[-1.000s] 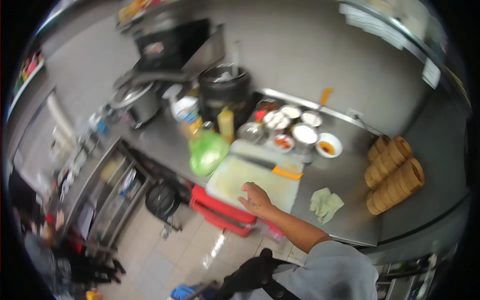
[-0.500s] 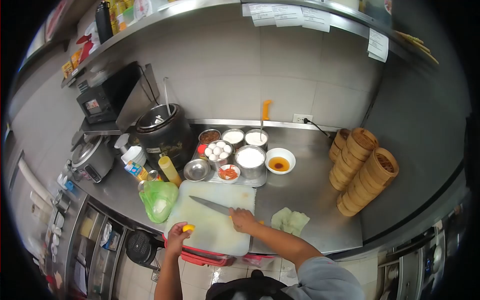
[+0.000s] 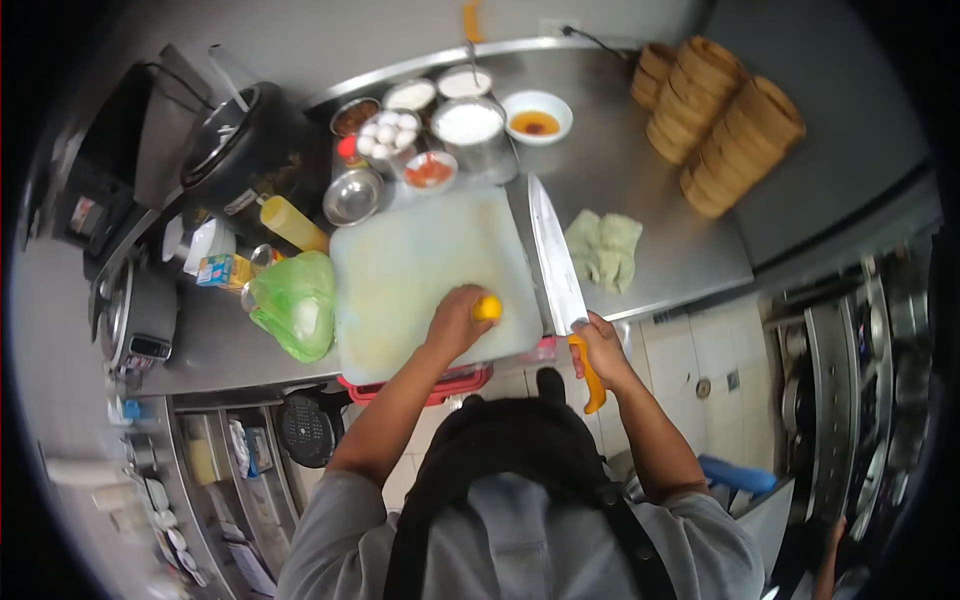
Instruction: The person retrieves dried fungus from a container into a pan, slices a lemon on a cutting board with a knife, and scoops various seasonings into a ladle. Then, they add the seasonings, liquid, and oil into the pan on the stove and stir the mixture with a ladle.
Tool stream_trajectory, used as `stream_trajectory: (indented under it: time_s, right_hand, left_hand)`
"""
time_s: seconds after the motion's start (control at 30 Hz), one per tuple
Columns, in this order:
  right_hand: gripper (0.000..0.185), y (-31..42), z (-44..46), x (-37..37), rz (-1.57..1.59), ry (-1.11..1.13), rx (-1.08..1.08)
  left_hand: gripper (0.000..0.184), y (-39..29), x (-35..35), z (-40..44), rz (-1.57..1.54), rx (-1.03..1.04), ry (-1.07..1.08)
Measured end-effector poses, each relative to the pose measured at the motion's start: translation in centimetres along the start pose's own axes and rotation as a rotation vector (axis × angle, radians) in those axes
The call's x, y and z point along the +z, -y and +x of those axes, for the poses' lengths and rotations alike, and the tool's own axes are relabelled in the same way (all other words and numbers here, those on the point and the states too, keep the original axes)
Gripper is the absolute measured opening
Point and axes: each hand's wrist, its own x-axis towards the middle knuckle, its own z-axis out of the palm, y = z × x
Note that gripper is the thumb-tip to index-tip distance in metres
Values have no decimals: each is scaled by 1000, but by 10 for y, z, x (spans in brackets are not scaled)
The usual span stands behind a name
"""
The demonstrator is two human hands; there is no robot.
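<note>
My left hand is closed on a small yellow item over the lower right part of the white cutting board. Whether the item touches the board I cannot tell. In my right hand is the orange handle of a large knife. Its blade points away from me, just right of the board. A pale green cloth lies on the steel counter to the right of the blade.
Behind the board stand a bowl of eggs, metal containers of white contents and a bowl of brown liquid. A green bag is left, bamboo steamers right. Part of another person's arm shows lower right.
The knife has been lifted off the board in my right hand and moved right. My left hand has shifted right with the yellow item. The view has tilted down.
</note>
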Motion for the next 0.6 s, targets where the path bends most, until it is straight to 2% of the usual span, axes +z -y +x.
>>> stream_trajectory:
  time_s: [0.07,0.13,0.2,0.27,0.33,0.47,0.53,0.6]
  right_hand:
    - [37,-24,-20,8,-23,-130,181]
    - [42,-51,-37,18,-48,-159,221]
    - [43,-67,-52,31,-75,-193,326]
    - [44,-79,-62,42,-7,-174,347]
    - [46,-88,-67,51,-74,-116,301]
    - [43,-98,-66,44,-45,-170,313]
    - [37,-104,-58,19,-236,-459,65]
    - [38,-82,-45,-7,-853,-812,-338]
  left_hand:
    - [45,2,-5,1,194,177,43]
    - [40,-5,-21,1,165,162,113]
    - [40,1,-28,7,-49,79,279]
    - [37,7,-28,14,-24,113,310]
    - [32,6,-29,24,43,134,366]
    - [27,-6,-30,37,168,116,453]
    - [28,-9,-24,37,164,173,432]
    - [29,-9,-21,33,164,214,409]
